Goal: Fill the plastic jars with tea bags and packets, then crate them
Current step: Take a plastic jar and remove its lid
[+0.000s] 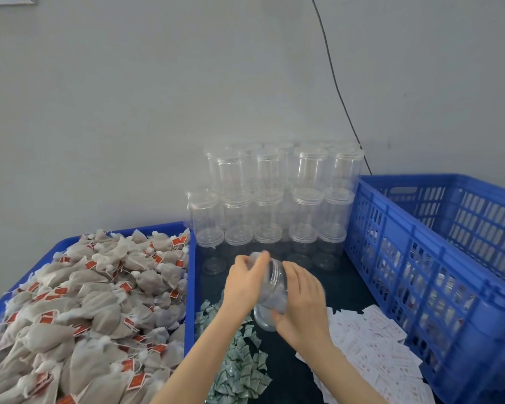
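Tilting between both, the jar [271, 290] is gripped by right hand [302, 307] and left hand [245, 282].

Tray [190, 287] at left, heaped with tea bags [79, 310]. Crate [420, 258] at right, against wall [158, 97]. Counter [347, 287] between tray and crate. Stacked lidded jars [274, 199] at counter rear, three tiers, against wall. Packet pile [239, 363] on counter front, just beside tray. Sachet pile [370, 345] on counter front right, beside crate. Tilted jar [271, 290] above counter centre, before stack, between left hand [245, 282] and right hand [302, 304]. Cable [337, 83] down wall behind crate.
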Available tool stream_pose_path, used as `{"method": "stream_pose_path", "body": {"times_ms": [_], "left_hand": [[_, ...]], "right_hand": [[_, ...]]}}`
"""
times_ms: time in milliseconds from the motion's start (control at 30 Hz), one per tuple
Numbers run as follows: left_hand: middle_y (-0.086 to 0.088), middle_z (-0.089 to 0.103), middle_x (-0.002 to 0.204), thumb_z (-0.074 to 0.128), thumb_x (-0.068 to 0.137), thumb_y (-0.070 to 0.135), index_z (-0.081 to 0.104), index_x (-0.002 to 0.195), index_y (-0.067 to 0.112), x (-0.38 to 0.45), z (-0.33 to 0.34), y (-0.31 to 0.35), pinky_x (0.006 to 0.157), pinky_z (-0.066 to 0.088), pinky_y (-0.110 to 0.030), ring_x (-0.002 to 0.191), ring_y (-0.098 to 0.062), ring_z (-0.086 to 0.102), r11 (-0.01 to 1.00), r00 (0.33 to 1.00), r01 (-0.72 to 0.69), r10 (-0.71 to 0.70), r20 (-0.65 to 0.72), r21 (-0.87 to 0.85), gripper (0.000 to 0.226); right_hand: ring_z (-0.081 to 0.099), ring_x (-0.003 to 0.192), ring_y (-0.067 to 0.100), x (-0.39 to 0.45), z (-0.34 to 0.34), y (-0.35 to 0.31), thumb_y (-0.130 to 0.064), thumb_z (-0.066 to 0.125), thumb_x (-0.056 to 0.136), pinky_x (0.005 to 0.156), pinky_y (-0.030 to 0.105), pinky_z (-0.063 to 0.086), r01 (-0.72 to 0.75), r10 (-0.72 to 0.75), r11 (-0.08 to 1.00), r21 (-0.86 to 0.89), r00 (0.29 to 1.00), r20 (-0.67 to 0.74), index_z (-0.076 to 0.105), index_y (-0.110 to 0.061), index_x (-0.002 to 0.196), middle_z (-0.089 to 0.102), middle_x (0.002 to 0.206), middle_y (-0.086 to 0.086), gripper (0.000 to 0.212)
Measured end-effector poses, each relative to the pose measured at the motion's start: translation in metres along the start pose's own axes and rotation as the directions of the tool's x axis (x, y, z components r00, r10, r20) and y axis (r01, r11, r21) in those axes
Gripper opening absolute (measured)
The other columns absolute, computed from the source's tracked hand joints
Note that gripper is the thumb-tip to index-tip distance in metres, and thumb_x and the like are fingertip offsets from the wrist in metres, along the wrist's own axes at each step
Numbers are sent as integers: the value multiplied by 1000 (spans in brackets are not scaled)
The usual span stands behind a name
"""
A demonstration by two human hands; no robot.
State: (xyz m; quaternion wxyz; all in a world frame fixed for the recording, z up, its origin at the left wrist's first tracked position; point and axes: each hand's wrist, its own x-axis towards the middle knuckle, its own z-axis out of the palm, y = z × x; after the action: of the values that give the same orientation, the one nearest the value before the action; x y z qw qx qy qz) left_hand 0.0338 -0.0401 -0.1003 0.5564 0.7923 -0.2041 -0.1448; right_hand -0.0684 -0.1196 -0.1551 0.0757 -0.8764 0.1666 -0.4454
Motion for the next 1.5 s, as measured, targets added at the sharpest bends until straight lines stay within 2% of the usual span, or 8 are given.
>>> {"method": "stream_pose_path", "body": {"times_ms": [133, 267, 400, 600, 800, 1033, 1200, 1500], "left_hand": [[-6, 47, 131, 46, 90, 58, 39, 136, 18, 21, -22, -7, 90, 41, -38, 108, -21, 49, 987, 995, 34, -49, -92, -155, 61], [-11, 21, 142, 61, 83, 52, 41, 140, 25, 37, -15, -12, 97, 39, -38, 113, -30, 46, 978, 999, 35, -41, 26, 206, 66], [-16, 32, 144, 62, 83, 51, 42, 142, 19, 55, 24, -10, 102, 37, -35, 130, -29, 40, 895, 979, -75, -18, 204, 440, 71], [-7, 42, 125, 68, 79, 45, 54, 123, 16, 77, 75, -11, 91, 46, -33, 110, -26, 54, 791, 943, -286, 135, 303, 541, 54], [-9, 46, 137, 50, 93, 41, 50, 132, 15, 91, 115, -26, 104, 34, -36, 127, -27, 43, 477, 840, -510, 101, 533, 715, 47], [-11, 58, 126, 40, 100, 31, 56, 125, 14, 86, 116, -32, 103, 37, -44, 119, -29, 51, 353, 786, -603, 110, 608, 716, 35], [-7, 65, 113, 51, 92, 20, 64, 109, 13, 87, 84, -18, 85, 43, -32, 106, -27, 60, 239, 773, -635, 187, 607, 735, 22], [-3, 59, 128, 43, 97, 17, 58, 128, 22, 82, -77, -38, 92, 51, -37, 111, -22, 59, 359, 918, -367, 288, 273, 858, 35]], "right_hand": [[55, 124, 29, -10, -3, 20, -22, 94, 52, 105, 41, 42, -215, 211, 973, 85, 976, 54, 43, -9, 140, 57, 134, 9, 102], [39, 136, 17, -9, -11, 37, -30, 88, 65, 114, 40, 34, -442, 419, 852, 279, 897, 142, 33, -22, 147, 41, 147, -5, 99], [44, 128, 10, -4, -20, 43, -31, 90, 61, 105, 36, 42, -477, 476, 767, 428, 871, 117, 37, -29, 143, 44, 140, -13, 98], [47, 117, -11, -2, -21, 43, -24, 91, 58, 86, 7, 40, -503, 513, 651, 568, 843, 159, 39, -42, 134, 49, 132, -21, 93], [43, 122, -10, 6, -16, 50, -17, 88, 60, 95, 2, 33, -448, 446, 717, 534, 884, 142, 39, -34, 139, 46, 133, -24, 95], [45, 120, -12, 11, -15, 55, -15, 88, 60, 89, 2, 38, -447, 458, 698, 560, 879, 131, 38, -43, 135, 48, 131, -27, 95], [49, 114, -13, 9, -13, 54, -13, 92, 58, 83, -1, 40, -470, 488, 636, 611, 859, 154, 40, -47, 131, 53, 125, -26, 95], [50, 113, -9, 6, -4, 9, -15, 93, 60, 86, 3, 39, -462, 386, 566, 683, 880, 275, 37, -44, 128, 52, 126, -19, 92]]}}
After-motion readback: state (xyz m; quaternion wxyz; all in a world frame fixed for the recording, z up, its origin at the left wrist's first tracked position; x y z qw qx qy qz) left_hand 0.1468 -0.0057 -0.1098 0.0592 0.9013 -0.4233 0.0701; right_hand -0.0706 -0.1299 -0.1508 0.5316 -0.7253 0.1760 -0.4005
